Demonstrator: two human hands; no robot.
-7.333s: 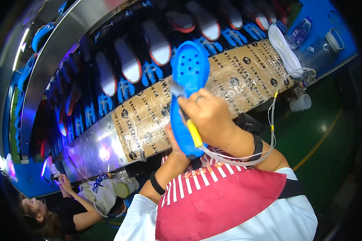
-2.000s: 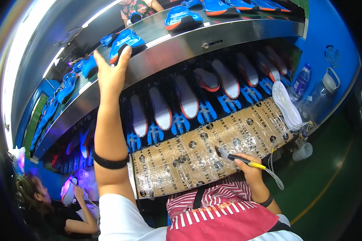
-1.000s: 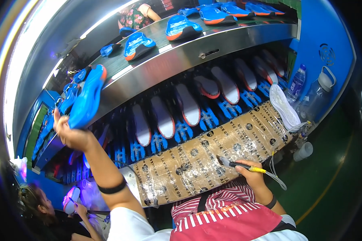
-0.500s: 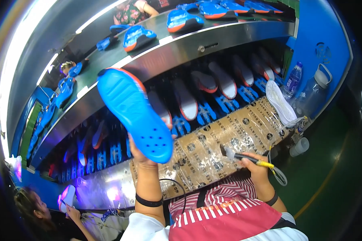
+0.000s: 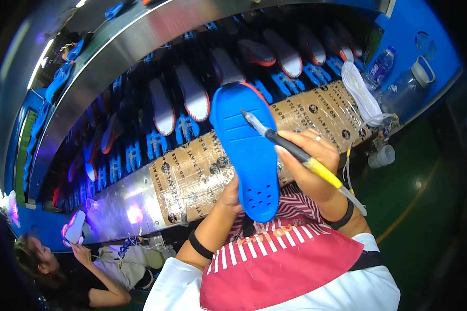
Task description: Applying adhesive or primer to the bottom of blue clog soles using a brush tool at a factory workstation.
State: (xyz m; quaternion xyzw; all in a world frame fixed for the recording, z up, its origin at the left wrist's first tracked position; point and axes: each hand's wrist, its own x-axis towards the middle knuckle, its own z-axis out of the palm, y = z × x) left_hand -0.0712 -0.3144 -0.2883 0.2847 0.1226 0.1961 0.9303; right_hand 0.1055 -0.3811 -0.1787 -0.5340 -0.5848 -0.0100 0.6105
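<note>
A blue shoe sole [image 5: 246, 150] with an orange-red rim and small holes at its heel is held up in front of me. My left hand [image 5: 232, 196] grips it by the heel end, its fingers partly hidden behind it. In my right hand [image 5: 316, 160] is a glue brush [image 5: 292, 149] with a black and yellow handle and a thin tube at its back end. Its bristles are over the upper part of the sole's blue face; whether they touch it I cannot tell.
A ledge covered in printed brown tape [image 5: 194, 179] lies below a rack of several soles [image 5: 192, 96]. At right are a white sole [image 5: 359, 93], a purple-labelled bottle [image 5: 381, 67] and a clear jug [image 5: 407, 85]. A co-worker [image 5: 49, 262] sits at lower left.
The sole has come down and to the right, nearer my body. My right hand has brought the brush from over the taped ledge up and left to the sole. The view has shifted.
</note>
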